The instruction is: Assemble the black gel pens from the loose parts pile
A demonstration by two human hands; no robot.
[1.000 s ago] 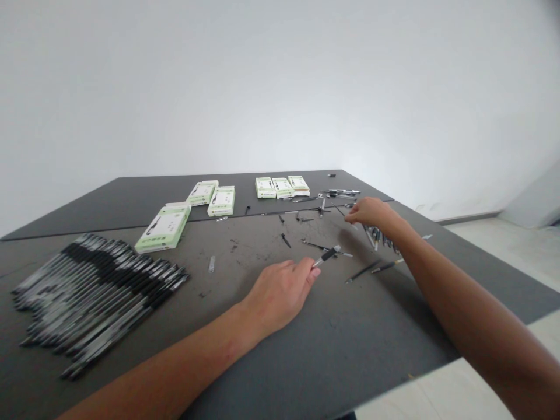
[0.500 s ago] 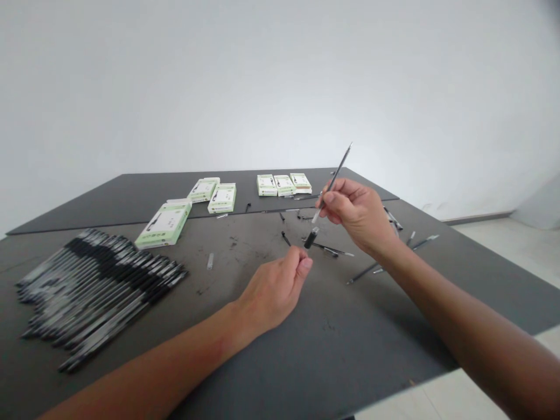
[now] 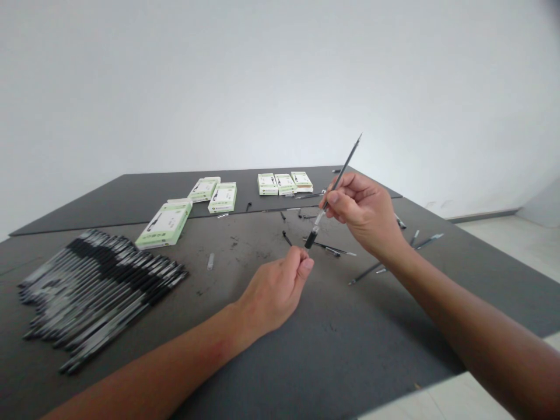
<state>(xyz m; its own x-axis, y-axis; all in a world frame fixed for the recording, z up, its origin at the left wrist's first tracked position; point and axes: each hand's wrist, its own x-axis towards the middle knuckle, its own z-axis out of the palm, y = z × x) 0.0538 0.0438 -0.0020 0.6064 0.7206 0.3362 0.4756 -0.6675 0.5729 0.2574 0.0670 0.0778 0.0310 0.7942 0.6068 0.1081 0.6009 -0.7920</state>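
Note:
My left hand [image 3: 275,286] is closed round a pen barrel [image 3: 311,238], whose black grip and clear open end stick up past the thumb. Between thumb and fingers, my right hand [image 3: 359,210] pinches a thin dark ink refill [image 3: 349,158], with its pointed tip up and to the right. The refill's pale lower end meets the top of the barrel; whether it is inside the barrel I cannot tell. Most of the barrel is hidden in my left fist. Below my right hand lie loose pen parts [image 3: 328,248] on the dark table.
A row of several pens [image 3: 105,280] covers the table's left side. Green and white boxes stand behind, one large box [image 3: 164,224] near the pens and others [image 3: 277,184] further back. Loose refills [image 3: 365,273] lie at right, and a clear cap [image 3: 210,261] lies left of my hand.
My right hand has moved slightly up and right, and the refill's lower end now lines up with the barrel's open end. My left hand has stayed almost still.

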